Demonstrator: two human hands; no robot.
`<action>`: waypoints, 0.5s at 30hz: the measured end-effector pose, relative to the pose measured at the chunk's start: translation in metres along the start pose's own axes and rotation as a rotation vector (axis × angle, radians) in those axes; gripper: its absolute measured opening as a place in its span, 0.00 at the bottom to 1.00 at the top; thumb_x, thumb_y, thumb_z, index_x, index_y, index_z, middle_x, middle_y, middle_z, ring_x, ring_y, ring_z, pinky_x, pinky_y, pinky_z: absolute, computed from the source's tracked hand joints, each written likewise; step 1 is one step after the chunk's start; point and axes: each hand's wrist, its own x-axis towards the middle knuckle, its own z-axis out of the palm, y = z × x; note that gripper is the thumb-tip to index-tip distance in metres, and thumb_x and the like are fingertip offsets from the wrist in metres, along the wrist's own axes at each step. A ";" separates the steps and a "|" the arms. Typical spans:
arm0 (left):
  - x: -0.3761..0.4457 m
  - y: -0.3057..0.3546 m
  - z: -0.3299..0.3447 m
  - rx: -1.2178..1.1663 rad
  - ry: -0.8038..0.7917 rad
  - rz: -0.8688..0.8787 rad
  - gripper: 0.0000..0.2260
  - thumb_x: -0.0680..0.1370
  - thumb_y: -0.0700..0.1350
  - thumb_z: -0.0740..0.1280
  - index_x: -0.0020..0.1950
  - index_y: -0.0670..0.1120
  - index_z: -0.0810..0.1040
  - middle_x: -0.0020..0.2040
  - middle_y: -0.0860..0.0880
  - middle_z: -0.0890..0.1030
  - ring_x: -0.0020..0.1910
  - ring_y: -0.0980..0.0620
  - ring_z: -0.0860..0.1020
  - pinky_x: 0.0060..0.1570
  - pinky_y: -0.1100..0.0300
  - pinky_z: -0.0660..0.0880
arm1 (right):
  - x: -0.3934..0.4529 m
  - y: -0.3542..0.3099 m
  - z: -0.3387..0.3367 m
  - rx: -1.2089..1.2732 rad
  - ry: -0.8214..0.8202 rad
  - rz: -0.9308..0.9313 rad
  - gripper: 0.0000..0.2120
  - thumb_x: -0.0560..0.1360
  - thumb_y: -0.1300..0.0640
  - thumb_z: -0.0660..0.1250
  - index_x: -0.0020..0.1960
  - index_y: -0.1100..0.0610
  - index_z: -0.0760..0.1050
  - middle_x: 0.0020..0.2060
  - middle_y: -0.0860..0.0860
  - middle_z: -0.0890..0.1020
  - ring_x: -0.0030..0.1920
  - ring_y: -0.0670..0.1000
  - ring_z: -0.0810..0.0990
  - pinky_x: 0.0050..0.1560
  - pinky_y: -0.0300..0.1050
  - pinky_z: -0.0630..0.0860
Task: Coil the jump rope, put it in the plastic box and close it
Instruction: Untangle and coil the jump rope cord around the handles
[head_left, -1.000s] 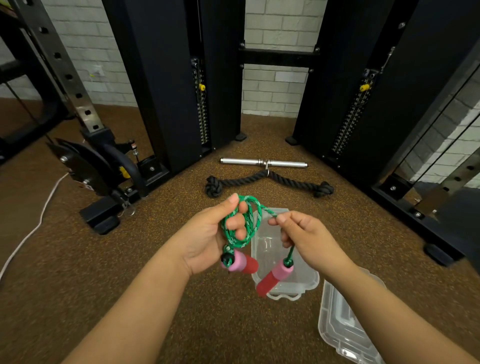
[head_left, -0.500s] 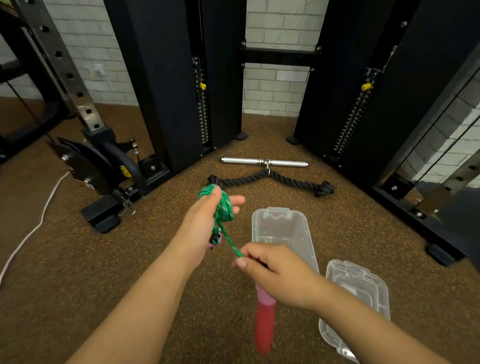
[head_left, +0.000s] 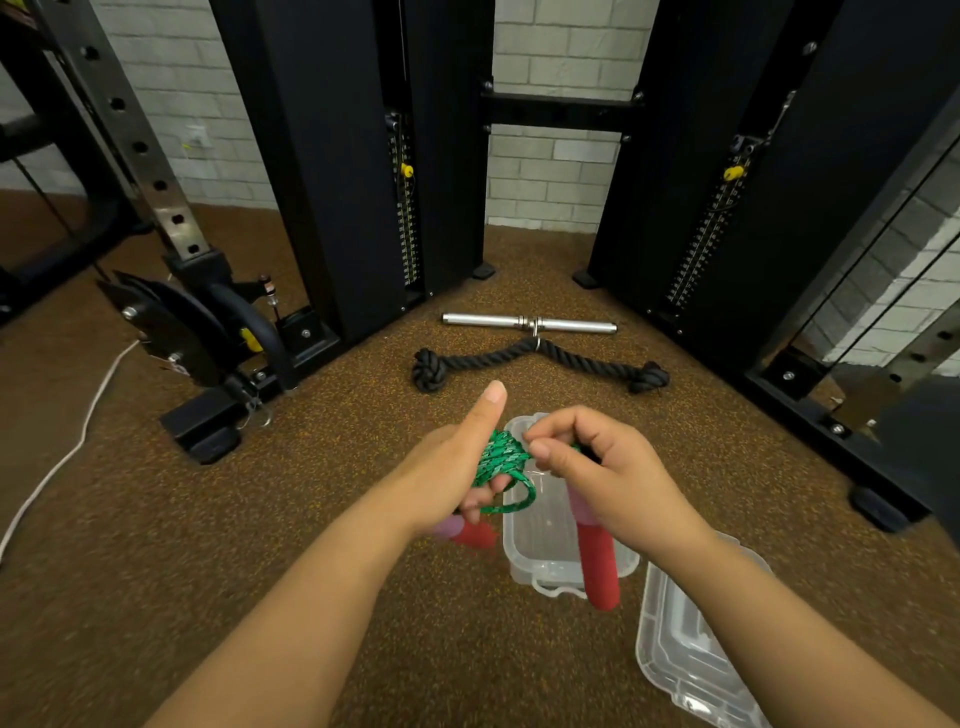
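Observation:
The green jump rope (head_left: 501, 460) is wound in loops around my left hand (head_left: 457, 467), whose thumb sticks up; one pink-and-red handle (head_left: 470, 532) pokes out below that hand. My right hand (head_left: 592, 467) pinches the rope's free end right beside the coil, and the second red handle (head_left: 597, 561) hangs down from it. Both hands hover over the open clear plastic box (head_left: 524, 551) on the floor. Its clear lid (head_left: 685, 654) lies on the floor to the right of the box, partly under my right forearm.
A black rope attachment (head_left: 540, 358) and a chrome bar (head_left: 527, 325) lie on the brown rubber floor beyond the box. Black machine columns (head_left: 332, 171) stand at left and right, a rack foot (head_left: 208, 431) at left, a white cord (head_left: 67, 452) far left.
My right hand has swung back up from low and close to me to the coil, bringing the hanging handle with it. Another turn of rope lies around my left hand.

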 end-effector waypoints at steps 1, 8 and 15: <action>0.002 -0.001 0.000 -0.060 -0.027 -0.013 0.35 0.68 0.77 0.44 0.31 0.48 0.71 0.21 0.52 0.65 0.20 0.53 0.67 0.33 0.55 0.68 | 0.000 0.000 0.002 0.046 -0.002 0.012 0.06 0.75 0.60 0.66 0.48 0.52 0.79 0.38 0.44 0.80 0.38 0.38 0.77 0.42 0.32 0.74; 0.010 0.001 0.007 -0.465 -0.105 -0.054 0.33 0.71 0.73 0.48 0.22 0.48 0.69 0.18 0.52 0.62 0.17 0.55 0.59 0.22 0.62 0.63 | -0.006 0.005 0.022 0.044 -0.078 0.057 0.18 0.79 0.46 0.55 0.66 0.46 0.72 0.59 0.48 0.77 0.63 0.40 0.73 0.63 0.33 0.68; 0.015 -0.011 0.006 -0.589 -0.280 -0.102 0.29 0.65 0.71 0.67 0.26 0.46 0.68 0.19 0.51 0.65 0.22 0.53 0.64 0.35 0.59 0.65 | -0.003 0.003 0.018 0.312 -0.303 0.275 0.19 0.69 0.59 0.74 0.57 0.58 0.75 0.53 0.60 0.84 0.53 0.51 0.83 0.61 0.50 0.77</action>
